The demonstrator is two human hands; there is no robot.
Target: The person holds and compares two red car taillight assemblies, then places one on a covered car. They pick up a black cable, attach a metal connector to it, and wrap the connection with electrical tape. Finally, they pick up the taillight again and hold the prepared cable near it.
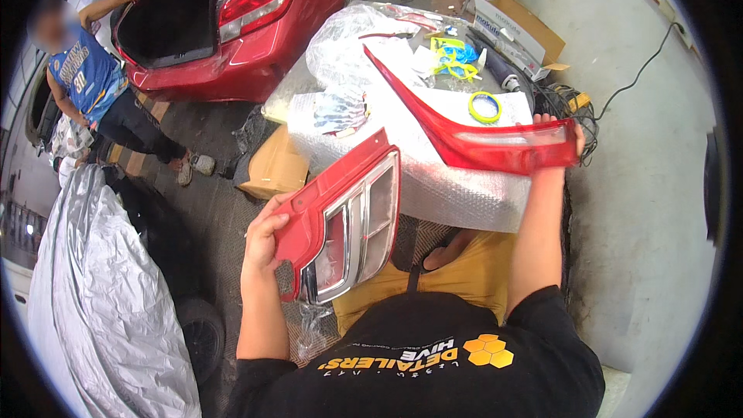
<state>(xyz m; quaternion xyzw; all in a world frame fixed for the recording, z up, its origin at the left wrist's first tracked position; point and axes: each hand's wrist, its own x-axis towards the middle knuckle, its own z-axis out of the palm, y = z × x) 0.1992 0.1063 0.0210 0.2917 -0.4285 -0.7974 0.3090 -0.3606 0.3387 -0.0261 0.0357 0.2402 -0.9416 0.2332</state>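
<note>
My left hand [268, 236] is closed on the red edge of a car tail light [352, 220] with a clear and silver lens section. It is tilted upright in front of my body, off the table. At the right, my right hand [576, 135] grips the wide end of a long red tail light lens [503, 143]. Its thin curved tip reaches up and left over the table. Some of my right fingers are hidden behind the lens. Below it, silvery bubble wrap [472, 197] covers the near part of the table.
A roll of yellow-green tape [484, 107], safety goggles [457, 70], crumpled clear plastic [333, 50] and an open carton [511, 31] are on the table. A cardboard box [277, 162] stands left. Beyond are a red car [232, 70] with its trunk open and a person [93, 81]. A silver cover [101, 279] drapes something at lower left.
</note>
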